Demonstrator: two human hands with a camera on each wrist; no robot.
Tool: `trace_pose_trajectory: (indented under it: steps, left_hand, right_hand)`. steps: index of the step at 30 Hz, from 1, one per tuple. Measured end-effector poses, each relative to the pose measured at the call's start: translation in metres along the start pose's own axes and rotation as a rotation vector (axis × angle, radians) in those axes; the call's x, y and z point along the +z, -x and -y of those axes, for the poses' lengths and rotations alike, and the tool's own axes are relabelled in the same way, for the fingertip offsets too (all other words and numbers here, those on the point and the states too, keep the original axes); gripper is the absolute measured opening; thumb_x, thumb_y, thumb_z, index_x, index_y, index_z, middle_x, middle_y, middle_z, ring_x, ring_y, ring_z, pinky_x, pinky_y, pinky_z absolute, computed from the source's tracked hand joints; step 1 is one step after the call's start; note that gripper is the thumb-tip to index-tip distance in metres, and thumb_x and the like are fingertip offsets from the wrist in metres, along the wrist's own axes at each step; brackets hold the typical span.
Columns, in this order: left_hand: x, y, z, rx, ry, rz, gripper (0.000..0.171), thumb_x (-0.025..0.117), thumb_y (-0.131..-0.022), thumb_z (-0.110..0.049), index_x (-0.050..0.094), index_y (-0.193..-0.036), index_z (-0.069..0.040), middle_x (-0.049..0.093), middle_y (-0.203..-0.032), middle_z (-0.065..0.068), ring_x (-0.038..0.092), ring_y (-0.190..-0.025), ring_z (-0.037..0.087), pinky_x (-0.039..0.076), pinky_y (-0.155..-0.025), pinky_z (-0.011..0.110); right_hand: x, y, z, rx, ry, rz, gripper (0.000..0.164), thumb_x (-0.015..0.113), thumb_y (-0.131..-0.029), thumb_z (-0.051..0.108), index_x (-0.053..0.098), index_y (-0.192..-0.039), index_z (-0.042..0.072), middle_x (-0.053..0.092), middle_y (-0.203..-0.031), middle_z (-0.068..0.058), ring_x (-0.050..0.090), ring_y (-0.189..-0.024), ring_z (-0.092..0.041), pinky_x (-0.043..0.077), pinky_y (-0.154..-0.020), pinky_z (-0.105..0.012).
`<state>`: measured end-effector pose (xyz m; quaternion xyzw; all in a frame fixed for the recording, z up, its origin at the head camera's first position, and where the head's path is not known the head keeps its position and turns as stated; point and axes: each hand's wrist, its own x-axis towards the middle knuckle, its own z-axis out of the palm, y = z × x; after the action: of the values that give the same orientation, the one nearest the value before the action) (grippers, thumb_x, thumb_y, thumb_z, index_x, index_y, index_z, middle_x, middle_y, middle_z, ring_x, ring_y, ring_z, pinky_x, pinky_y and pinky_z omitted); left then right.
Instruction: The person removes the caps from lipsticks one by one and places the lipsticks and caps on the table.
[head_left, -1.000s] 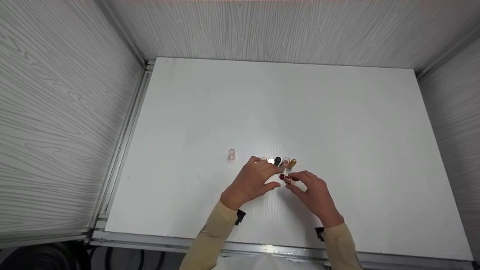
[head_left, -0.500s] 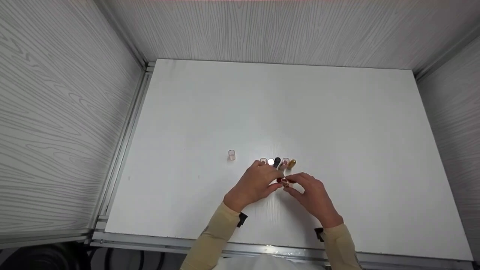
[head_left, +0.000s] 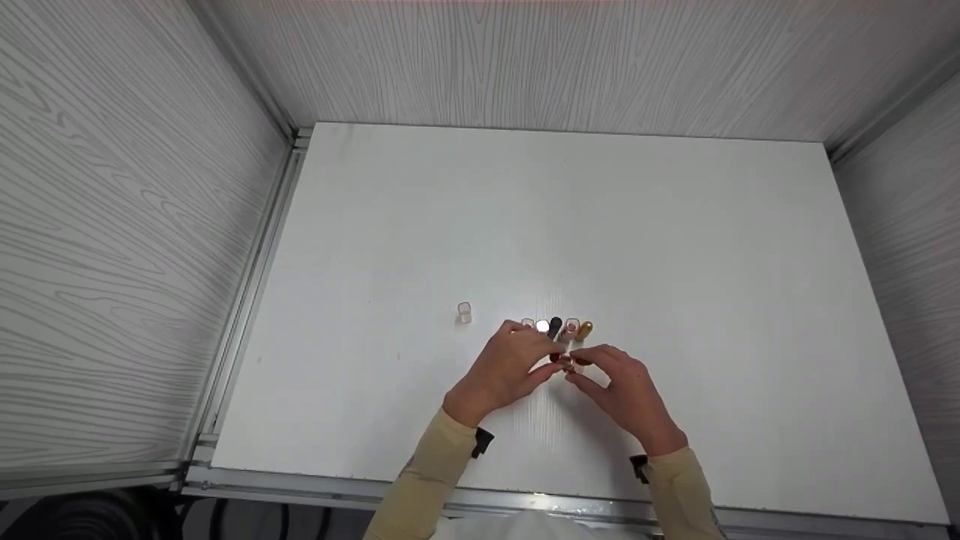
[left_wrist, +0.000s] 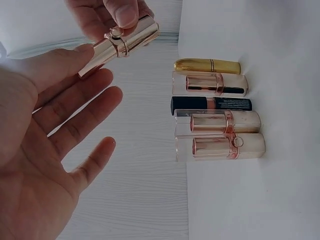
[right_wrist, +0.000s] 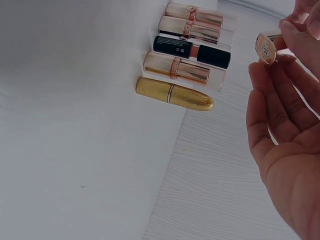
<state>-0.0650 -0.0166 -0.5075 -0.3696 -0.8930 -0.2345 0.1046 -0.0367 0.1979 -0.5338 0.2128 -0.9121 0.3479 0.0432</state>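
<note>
A rose-gold lipstick tube [left_wrist: 121,48] without a cap is held between both hands above the table, lying slanted in the left wrist view. My left hand [head_left: 502,367] pinches its upper end between thumb and index finger, the other fingers spread loose. At the opposite end, my right hand [head_left: 626,386] holds the pale base; a round label shows on its underside in the right wrist view. Just beyond the hands stands a row of lipsticks: a gold bullet-shaped one [right_wrist: 174,96], a black one [right_wrist: 192,52] and several rose-gold ones under clear caps [left_wrist: 227,146].
A clear pinkish cap [head_left: 465,313] stands alone on the white table [head_left: 360,225], left of the row. Grey wood-grain panels [head_left: 480,67] enclose the table at the back and sides. A metal rail [head_left: 540,501] runs along the front edge.
My left hand has moved in from beside the lipstick and now pinches its upper end. The right hand has brought the lipstick slightly left and nearer the body. The row and loose cap stay put.
</note>
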Motion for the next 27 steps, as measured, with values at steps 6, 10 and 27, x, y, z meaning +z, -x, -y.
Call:
trace_pose_trajectory:
  steps: [6, 10, 27]
  left_hand:
    - [-0.01, 0.001, 0.01, -0.006, 0.004, -0.073, 0.016, 0.065, -0.087, -0.029, 0.069, -0.099, -0.02, 0.068, -0.091, -0.01, 0.061, -0.086, 0.005, 0.044, -0.083, 0.03]
    - [-0.017, 0.005, 0.021, -0.047, -0.03, -0.125, 0.015, 0.066, -0.087, -0.028, 0.069, -0.098, -0.018, 0.067, -0.089, -0.009, 0.061, -0.084, 0.007, 0.044, -0.084, 0.033]
    - [-0.016, 0.015, 0.087, -0.272, -0.33, -0.104, 0.015, 0.066, -0.086, -0.028, 0.069, -0.098, -0.019, 0.068, -0.089, -0.005, 0.062, -0.088, 0.015, 0.045, -0.082, 0.038]
  right_hand:
    - [-0.005, 0.001, -0.004, 0.028, 0.018, -0.02, 0.038, 0.077, -0.076, 0.02, 0.065, -0.112, 0.019, 0.066, -0.103, 0.006, 0.061, -0.096, -0.008, 0.051, -0.081, -0.033]
    - [-0.007, 0.004, -0.007, 0.03, 0.022, -0.026, 0.037, 0.075, -0.078, 0.023, 0.065, -0.113, 0.018, 0.066, -0.105, 0.006, 0.061, -0.098, -0.01, 0.051, -0.081, -0.034]
    - [-0.006, 0.008, -0.012, 0.018, 0.063, -0.043, 0.032, 0.076, -0.078, 0.02, 0.067, -0.109, 0.016, 0.067, -0.102, 0.007, 0.061, -0.097, -0.009, 0.05, -0.082, -0.033]
